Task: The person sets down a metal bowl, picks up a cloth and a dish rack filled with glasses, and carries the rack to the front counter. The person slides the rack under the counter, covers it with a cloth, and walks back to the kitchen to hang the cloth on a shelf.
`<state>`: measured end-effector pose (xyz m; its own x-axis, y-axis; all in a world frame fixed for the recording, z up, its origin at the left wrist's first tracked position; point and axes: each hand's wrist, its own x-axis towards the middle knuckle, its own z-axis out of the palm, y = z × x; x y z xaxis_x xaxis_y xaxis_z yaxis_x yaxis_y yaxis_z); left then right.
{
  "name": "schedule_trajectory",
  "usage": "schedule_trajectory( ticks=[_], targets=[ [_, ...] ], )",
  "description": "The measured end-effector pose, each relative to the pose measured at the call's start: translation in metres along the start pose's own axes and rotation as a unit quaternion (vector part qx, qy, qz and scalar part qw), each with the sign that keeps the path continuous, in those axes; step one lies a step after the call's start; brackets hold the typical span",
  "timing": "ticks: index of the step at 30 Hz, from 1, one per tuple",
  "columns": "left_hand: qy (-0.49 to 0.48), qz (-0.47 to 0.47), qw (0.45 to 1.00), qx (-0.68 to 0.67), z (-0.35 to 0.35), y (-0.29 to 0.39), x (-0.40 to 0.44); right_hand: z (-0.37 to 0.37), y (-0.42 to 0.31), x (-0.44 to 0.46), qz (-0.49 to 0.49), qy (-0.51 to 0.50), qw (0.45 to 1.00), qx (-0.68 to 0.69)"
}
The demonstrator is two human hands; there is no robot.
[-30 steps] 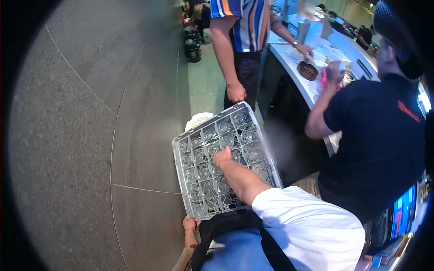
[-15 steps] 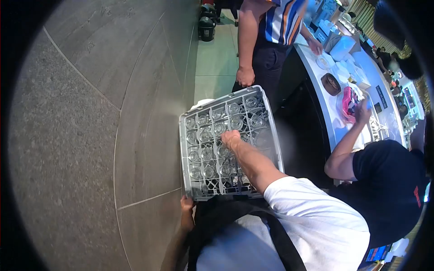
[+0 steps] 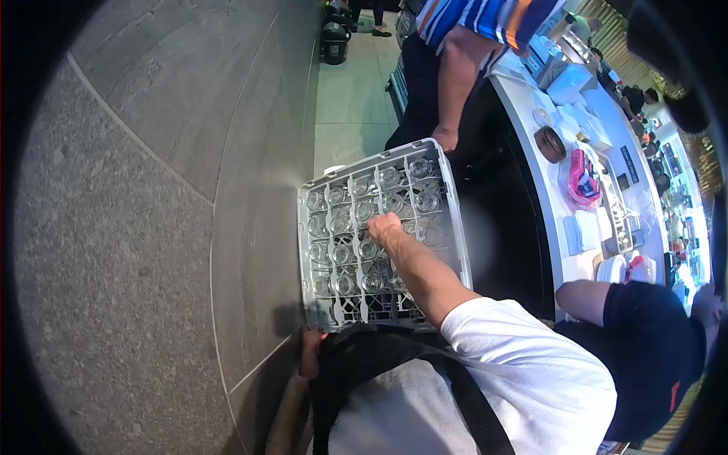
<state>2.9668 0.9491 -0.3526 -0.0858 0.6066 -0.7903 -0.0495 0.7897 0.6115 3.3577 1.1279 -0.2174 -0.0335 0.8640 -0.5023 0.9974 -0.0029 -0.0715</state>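
A grey plastic glass rack (image 3: 459, 250) with a grid of compartments sits in front of my body. Clear glasses (image 3: 345, 284) fill many of its cells, and several cells nearest me hold none. My right hand (image 3: 385, 227) reaches over the rack from the right, its fingers curled down at a divider near the middle; the fingertips are hidden. At the rack's near left corner is my left hand (image 3: 311, 341), closed against the corner with most of its fingers out of sight. A small reddish spot shows beside it.
A grey tiled wall (image 3: 258, 189) runs close along the left. To the right stands a counter (image 3: 557, 227) with plates, a brown round container (image 3: 550, 144) and a pink package (image 3: 582, 180). One person in stripes (image 3: 455, 83) stands ahead; another in black (image 3: 652, 349) is at right.
The rack and both my hands keep nearly the same place in view. The person in stripes has shifted right, and the co-worker in black has drawn an arm back from the pink package.
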Motion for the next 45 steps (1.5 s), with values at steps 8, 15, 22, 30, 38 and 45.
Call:
schedule_trajectory(
  ticks=[8, 15, 22, 30, 38, 45],
  targets=[
    [0.022, -0.018, 0.995, 0.098, 0.0, 0.005, -0.001, 0.003, 0.002, 0.003, -0.006, -0.008, 1.0, -0.009],
    [0.027, -0.014, 0.997, -0.067, 0.013, 0.006, -0.031, 0.006, 0.006, 0.009, 0.005, -0.013, 1.0, 0.009],
    [0.015, 0.023, 0.996, -0.09, -0.002, -0.01, -0.048, -0.018, 0.006, 0.0, 0.005, -0.041, 0.999, 0.023],
    [-0.028, 0.154, 0.967, 0.201, -0.03, -0.02, -0.02, -0.014, 0.023, 0.003, -0.005, -0.037, 0.999, 0.018],
    [0.153, 0.408, 0.861, 0.261, 0.099, 0.167, -0.114, 0.007, 0.091, 0.046, -0.032, -0.045, 0.998, 0.035],
    [0.206, 0.42, 0.852, 0.234, 0.142, 0.259, -0.178, -0.004, 0.135, 0.066, -0.077, -0.041, 0.996, -0.008]
  ],
)
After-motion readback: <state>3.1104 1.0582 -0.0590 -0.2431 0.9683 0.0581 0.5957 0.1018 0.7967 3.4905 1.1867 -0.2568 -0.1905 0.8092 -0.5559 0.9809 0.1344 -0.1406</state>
